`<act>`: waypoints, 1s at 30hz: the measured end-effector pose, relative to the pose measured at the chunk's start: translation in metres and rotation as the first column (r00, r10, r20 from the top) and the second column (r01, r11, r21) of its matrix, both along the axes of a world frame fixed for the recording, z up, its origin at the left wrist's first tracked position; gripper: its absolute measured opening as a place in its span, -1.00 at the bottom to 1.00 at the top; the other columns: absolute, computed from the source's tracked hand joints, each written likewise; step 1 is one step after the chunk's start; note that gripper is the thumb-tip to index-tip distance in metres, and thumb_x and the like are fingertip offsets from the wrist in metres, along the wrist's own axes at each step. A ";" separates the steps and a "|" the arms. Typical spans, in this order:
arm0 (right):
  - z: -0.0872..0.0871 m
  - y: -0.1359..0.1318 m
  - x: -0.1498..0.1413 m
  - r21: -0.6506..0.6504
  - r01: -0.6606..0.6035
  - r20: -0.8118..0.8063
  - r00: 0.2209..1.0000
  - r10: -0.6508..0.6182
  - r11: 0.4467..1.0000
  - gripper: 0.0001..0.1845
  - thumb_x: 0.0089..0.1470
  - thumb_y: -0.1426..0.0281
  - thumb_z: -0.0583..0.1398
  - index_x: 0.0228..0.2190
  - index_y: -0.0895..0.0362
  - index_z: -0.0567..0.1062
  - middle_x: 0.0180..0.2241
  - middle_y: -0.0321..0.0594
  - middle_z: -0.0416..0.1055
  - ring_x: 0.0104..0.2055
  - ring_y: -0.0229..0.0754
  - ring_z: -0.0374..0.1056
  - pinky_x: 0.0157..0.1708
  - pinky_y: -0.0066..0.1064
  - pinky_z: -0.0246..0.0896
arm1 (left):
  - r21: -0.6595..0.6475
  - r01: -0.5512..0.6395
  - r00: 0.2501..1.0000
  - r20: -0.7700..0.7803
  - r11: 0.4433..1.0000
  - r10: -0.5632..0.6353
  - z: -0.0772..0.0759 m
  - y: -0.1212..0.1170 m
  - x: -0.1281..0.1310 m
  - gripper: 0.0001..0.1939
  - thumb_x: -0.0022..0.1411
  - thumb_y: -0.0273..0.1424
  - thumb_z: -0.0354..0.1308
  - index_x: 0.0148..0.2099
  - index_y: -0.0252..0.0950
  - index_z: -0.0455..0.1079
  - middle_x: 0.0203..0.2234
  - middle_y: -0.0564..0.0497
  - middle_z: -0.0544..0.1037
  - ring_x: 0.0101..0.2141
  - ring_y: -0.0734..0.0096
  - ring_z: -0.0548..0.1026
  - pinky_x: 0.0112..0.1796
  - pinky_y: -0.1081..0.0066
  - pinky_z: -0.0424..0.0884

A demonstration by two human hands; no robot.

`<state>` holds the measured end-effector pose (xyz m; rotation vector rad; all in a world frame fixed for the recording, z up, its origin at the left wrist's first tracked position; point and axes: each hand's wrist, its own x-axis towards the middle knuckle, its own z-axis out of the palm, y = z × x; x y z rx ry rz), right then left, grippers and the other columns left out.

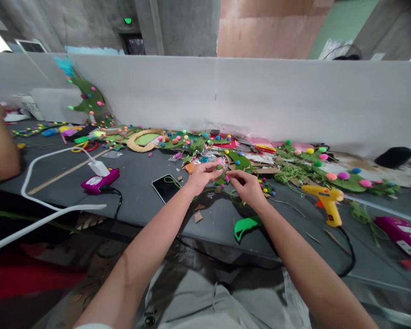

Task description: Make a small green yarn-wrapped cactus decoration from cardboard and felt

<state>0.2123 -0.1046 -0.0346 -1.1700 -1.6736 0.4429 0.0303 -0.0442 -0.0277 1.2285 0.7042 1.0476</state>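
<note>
My left hand (204,177) and my right hand (248,186) come close together over the middle of the table. Both have their fingers drawn into a pinch. Whatever lies between the fingertips is too small to make out. Small pink and other coloured pom-poms show right by the fingertips, and a green felt piece (240,160) with blue pom-poms lies just behind them. Thin green yarn trails below the hands. A phone (164,187) rests beside my left forearm. The green handle-shaped piece (246,226) lies near the table edge beside my right forearm.
A yellow glue gun (325,201) with a black cord stands at right. Purple power strips (100,181) sit on both sides, the left one with a white plug and cable. Felt decorations, a tan ring (133,141) and scraps line the white partition (294,96). Another person's arm (2,146) is at left.
</note>
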 end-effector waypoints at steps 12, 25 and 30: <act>-0.005 0.010 0.015 -0.144 -0.139 0.075 0.986 0.151 0.980 -0.71 0.16 0.26 0.20 -0.22 0.21 0.59 -0.43 -0.21 0.49 -0.45 -0.26 0.25 -0.41 -0.41 0.12 | 0.080 0.096 0.982 -0.171 0.992 -0.081 -0.003 0.005 -0.003 -0.64 -0.07 -0.36 0.46 -0.18 -0.36 0.58 -0.36 -0.02 0.60 -0.38 0.48 0.47 -0.34 0.44 0.32; -0.006 0.010 0.016 -0.235 -0.147 0.207 0.958 0.198 0.961 -0.74 0.20 0.26 0.13 -0.47 0.13 0.34 -0.56 -0.37 0.18 -0.49 -0.30 0.05 -0.44 -0.40 -0.05 | 0.153 0.301 0.839 -0.512 0.941 -0.185 -0.009 0.006 -0.006 -0.59 -0.05 -0.33 0.45 -0.16 -0.34 0.44 -0.46 0.00 0.58 -0.45 0.45 0.47 -0.37 0.41 0.30; -0.007 0.016 0.016 -0.420 -0.208 0.078 0.961 0.264 0.883 -0.73 0.16 0.24 0.14 -0.49 0.14 0.36 -0.59 -0.40 0.11 -0.52 -0.32 0.00 -0.49 -0.40 -0.11 | 0.146 0.317 0.824 -0.532 0.937 -0.196 -0.005 0.000 -0.008 -0.57 -0.08 -0.35 0.47 -0.19 -0.30 0.38 -0.51 0.05 0.54 -0.53 0.50 0.41 -0.44 0.44 0.21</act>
